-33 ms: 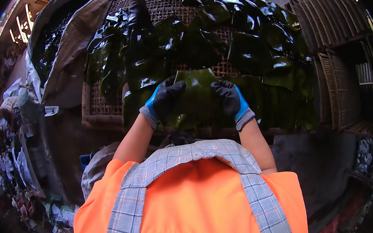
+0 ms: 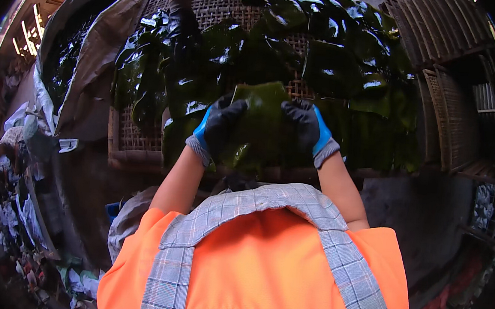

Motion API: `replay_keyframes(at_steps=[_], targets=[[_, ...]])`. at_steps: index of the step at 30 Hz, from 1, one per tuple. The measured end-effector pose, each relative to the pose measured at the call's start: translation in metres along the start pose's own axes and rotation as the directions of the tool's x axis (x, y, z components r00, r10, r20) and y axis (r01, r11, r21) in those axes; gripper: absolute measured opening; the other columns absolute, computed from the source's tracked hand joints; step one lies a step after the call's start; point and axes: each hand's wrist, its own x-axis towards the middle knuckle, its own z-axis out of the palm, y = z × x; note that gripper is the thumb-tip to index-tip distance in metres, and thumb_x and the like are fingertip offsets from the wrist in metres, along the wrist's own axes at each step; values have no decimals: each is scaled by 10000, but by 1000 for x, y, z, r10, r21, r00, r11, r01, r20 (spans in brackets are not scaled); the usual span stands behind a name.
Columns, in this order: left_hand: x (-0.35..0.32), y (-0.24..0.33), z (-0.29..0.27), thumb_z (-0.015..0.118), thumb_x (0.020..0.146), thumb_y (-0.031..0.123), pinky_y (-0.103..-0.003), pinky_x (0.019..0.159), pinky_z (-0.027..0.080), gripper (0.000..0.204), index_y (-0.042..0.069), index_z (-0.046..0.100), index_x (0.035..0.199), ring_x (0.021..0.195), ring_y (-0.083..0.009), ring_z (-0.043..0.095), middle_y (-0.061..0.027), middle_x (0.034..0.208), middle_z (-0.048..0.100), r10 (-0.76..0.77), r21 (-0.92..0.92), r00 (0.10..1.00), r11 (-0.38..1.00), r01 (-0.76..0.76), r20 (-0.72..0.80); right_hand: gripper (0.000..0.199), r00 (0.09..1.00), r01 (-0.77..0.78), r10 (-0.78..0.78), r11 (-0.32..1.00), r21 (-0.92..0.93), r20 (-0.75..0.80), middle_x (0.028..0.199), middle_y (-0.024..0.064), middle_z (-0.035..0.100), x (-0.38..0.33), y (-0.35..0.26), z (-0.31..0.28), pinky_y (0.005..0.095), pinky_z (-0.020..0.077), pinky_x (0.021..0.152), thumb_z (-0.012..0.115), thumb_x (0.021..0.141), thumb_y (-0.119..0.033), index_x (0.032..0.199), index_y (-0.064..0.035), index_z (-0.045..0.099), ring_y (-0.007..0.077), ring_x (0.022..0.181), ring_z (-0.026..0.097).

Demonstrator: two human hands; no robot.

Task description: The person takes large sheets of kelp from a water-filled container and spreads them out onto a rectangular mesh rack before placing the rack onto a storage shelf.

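Observation:
A glossy dark green kelp sheet (image 2: 258, 110) is stretched between my two gloved hands, just above the near part of a woven rack (image 2: 135, 136). My left hand (image 2: 222, 121), in a black and blue glove, is closed on the sheet's left edge. At its right edge my right hand (image 2: 307, 127) is closed too, thumb toward the sheet; its lower fingers are hard to make out in the dark. More wet kelp sheets (image 2: 335, 67) lie flat around, overlapping over much of the rack's weave.
Across the rack, at upper left, another person's dark-gloved hand (image 2: 182, 27) reaches down onto the kelp. A large pale sack (image 2: 100, 36) holding dark, shiny material stands left of the rack. Slatted wooden racks (image 2: 445, 109) stand at the right. Cloth-like clutter (image 2: 24, 209) lies at lower left.
The kelp sheet's upper edge has risen slightly and looks flatter. My right-hand fingers have shifted a little at its edge. The other person's hand has moved slightly.

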Motion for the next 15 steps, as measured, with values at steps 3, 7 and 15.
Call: replay_keyframes(at_steps=[3, 7, 15], targets=[[32, -3, 2, 618, 866, 138, -286, 777, 488, 288, 27, 553, 1124, 854, -134, 567, -40, 928, 622, 148, 96, 985, 986, -139, -92, 327, 966, -29, -74, 921, -389, -246, 1032, 73, 660, 35, -17, 12, 299, 489, 826, 659, 828, -131, 1121, -1, 594, 178, 931, 627], [106, -65, -56, 588, 847, 25, -296, 816, 482, 327, 20, 513, 1166, 906, -150, 569, -64, 995, 613, 386, 378, 905, 876, -298, -180, 386, 884, -350, -278, 136, -927, -375, 1032, 126, 662, 63, -10, 5, 362, 482, 845, 672, 809, -260, 1103, -21, 600, 267, 954, 632], [104, -76, -47, 631, 797, -26, -322, 875, 469, 491, -7, 431, 1245, 1013, -191, 577, -131, 1125, 586, 509, 441, 856, 791, -423, -91, 676, 843, -429, -425, -162, -888, -330, 1003, 185, 646, 134, -55, 39, 452, 503, 787, 666, 721, -584, 1105, -39, 559, 347, 928, 628]])
